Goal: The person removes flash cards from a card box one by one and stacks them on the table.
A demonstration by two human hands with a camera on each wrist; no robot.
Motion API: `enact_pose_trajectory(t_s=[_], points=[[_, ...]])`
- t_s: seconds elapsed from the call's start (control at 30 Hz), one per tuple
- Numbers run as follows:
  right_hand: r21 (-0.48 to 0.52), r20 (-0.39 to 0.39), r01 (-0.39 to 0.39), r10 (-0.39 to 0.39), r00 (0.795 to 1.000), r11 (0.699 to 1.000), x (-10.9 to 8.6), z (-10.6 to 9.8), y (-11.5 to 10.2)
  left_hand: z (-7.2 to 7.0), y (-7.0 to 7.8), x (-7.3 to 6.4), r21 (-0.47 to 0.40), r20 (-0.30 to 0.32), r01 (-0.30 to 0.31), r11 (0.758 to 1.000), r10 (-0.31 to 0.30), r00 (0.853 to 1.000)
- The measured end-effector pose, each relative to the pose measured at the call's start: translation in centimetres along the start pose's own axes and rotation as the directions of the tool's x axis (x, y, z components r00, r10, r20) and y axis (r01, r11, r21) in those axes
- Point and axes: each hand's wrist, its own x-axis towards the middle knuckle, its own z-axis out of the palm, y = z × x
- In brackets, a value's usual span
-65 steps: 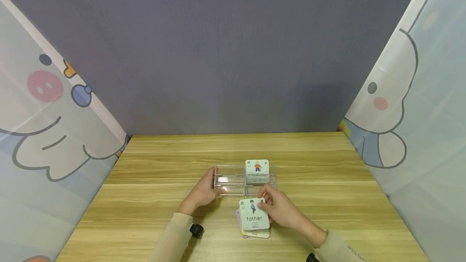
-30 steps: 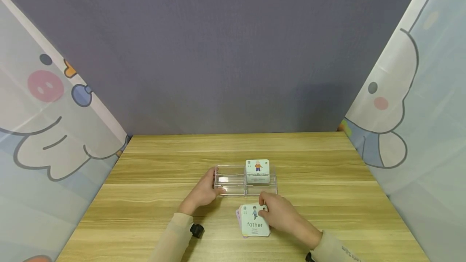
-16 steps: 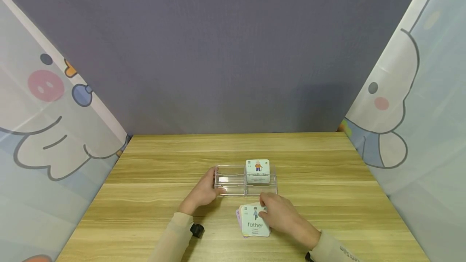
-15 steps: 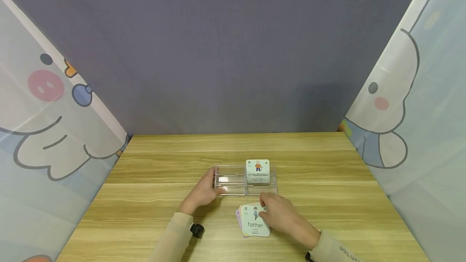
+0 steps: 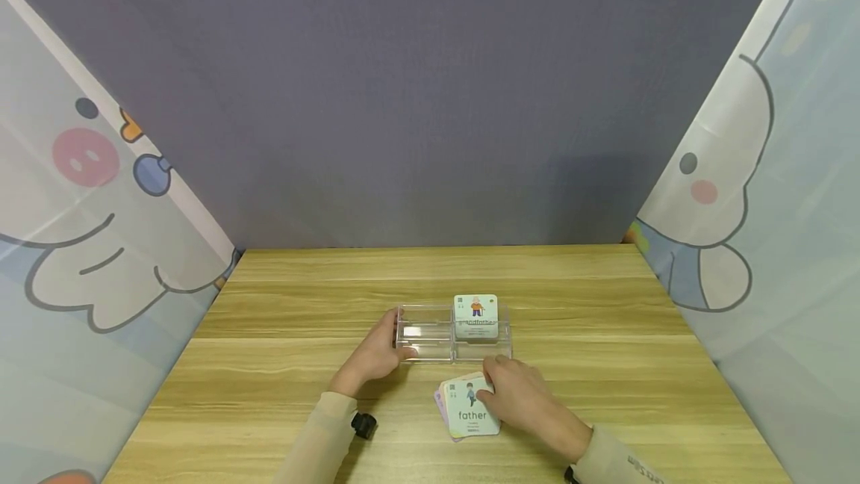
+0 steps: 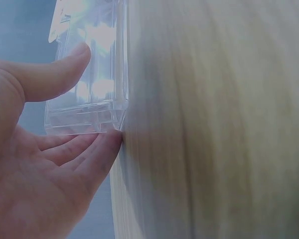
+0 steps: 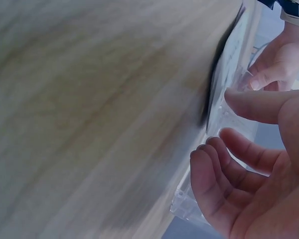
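In the head view a clear plastic card holder (image 5: 425, 352) with several compartments stands on the table. My left hand (image 5: 371, 349) grips its left end; in the left wrist view the thumb (image 6: 65, 69) lies over the front and the fingers meet the end wall. A "grandfather" flash card (image 5: 476, 312) leans in its right half. In front of the holder lies a small pile of flash cards, a "father" card (image 5: 470, 413) on top and a purple-edged card (image 5: 440, 402) showing beneath. My right hand (image 5: 520, 394) pinches the "father" card's upper right corner, partly hiding it.
The wooden table (image 5: 322, 275) ends at a dark grey partition (image 5: 430, 133). Cartoon-print curtains (image 5: 74, 245) hang on both sides. The holder's left compartments (image 5: 425, 331) show no cards.
The "father" card, at first raised above the pile, has come down onto it. Just now the pile has turned slightly and lower cards show more. My left hand stays on the holder.
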Motion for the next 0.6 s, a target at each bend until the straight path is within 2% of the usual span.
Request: enact_pose_trajectory(t_s=[0.47,0.6], points=[[-0.004,-0.078,0.006,-0.007,0.997,1.0,1.2,-2.0,0.0,0.0,0.0,0.0,-0.007,0.002,-0.002,1.0,0.002,1.0],[-0.015,-0.13,0.017,-0.019,0.991,1.0,1.6,-2.4,0.2,0.0,0.1,0.0,-0.008,0.0,0.007,1.0,-0.007,1.0]])
